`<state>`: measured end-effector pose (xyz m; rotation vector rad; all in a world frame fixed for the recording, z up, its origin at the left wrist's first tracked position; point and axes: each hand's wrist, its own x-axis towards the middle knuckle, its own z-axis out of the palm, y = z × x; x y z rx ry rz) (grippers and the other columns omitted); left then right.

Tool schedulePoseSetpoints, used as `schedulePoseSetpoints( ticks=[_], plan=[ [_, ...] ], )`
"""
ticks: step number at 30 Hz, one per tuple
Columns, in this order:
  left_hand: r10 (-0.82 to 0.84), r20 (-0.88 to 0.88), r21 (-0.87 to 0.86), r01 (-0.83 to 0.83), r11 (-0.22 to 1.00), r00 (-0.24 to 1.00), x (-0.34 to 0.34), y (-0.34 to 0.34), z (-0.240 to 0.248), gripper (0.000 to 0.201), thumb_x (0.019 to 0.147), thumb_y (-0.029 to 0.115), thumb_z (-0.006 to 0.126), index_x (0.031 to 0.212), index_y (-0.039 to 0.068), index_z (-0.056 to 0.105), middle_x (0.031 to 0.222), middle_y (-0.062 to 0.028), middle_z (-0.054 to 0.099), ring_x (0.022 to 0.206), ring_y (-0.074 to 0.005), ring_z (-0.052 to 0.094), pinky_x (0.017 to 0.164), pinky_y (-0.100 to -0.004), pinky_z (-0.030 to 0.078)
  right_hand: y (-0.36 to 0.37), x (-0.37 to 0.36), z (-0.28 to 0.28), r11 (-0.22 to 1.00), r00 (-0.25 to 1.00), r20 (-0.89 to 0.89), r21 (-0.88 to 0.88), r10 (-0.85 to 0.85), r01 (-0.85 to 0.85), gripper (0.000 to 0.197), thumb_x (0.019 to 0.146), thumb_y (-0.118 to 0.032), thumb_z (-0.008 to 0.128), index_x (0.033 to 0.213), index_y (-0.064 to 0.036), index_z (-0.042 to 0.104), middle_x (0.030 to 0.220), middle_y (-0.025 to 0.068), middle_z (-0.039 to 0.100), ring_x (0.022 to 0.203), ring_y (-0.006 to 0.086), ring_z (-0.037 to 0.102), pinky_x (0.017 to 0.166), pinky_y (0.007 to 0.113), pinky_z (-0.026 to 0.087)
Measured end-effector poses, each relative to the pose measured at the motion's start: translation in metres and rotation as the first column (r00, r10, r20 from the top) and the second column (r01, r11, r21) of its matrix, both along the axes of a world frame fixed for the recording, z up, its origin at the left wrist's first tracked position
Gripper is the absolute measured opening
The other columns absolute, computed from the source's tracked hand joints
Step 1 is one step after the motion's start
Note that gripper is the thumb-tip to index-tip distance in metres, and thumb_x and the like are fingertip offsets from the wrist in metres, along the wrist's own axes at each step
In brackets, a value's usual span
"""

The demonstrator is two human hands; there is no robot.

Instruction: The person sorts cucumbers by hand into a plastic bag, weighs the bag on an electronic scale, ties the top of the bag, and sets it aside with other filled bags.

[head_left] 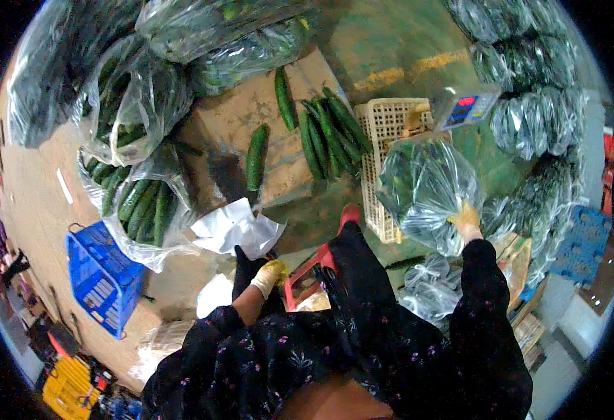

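Note:
My right hand (466, 217), in a pale glove, is closed on the gathered plastic of a clear bag of cucumbers (426, 183). The bag overlaps the right side of a beige plastic crate (373, 189), just in front of a scale's display (466, 108); what bears its weight is hidden. My left hand (270, 274), gloved with a yellow palm, is down by my left knee, beside a red stool (307, 276). Its fingers are too blurred to read. Loose cucumbers (331, 136) lie on a flattened cardboard sheet (216, 129) ahead of me. White crumpled paper (240, 229) is near my left knee.
Open bags of cucumbers (142, 210) stand at left, with larger filled bags (230, 56) behind. A blue crate (104, 276) is near left. Several packed bags (531, 77) line the right side. Clear plastic bags (429, 290) lie below my right arm.

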<state>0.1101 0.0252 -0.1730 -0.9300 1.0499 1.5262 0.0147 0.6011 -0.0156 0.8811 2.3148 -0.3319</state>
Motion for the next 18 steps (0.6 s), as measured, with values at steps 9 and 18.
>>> schedulePoseSetpoints(
  ticks=[9,18],
  plan=[
    [-0.161,-0.037,-0.290,0.143,0.946,0.986,-0.069,0.011,0.106,0.026,0.088,0.027,0.050,0.103,0.010,0.060,0.074,-0.0026,0.063,0.053,-0.0124,0.056,0.046,-0.0261,0.045,0.020,0.004,-0.034,0.979,0.965,0.180,-0.102,0.191,-0.175,0.080,0.065,-0.036,0.074,0.134,-0.0191,0.036,0.122,0.0165,0.052,0.109,0.0341,0.052,0.090,0.042,0.042],
    [-0.674,-0.468,-0.497,0.460,0.736,0.572,-0.008,-0.026,0.152,0.027,0.083,0.029,0.056,0.093,0.005,0.059,0.087,-0.0127,0.063,0.078,-0.0308,0.059,0.066,-0.0373,0.047,0.009,-0.027,0.019,0.797,0.825,0.150,-0.396,0.545,-0.455,0.053,0.072,-0.042,0.063,0.118,-0.0166,0.055,0.117,0.0134,0.056,0.103,0.0345,0.055,0.086,0.042,0.045]
  ],
)
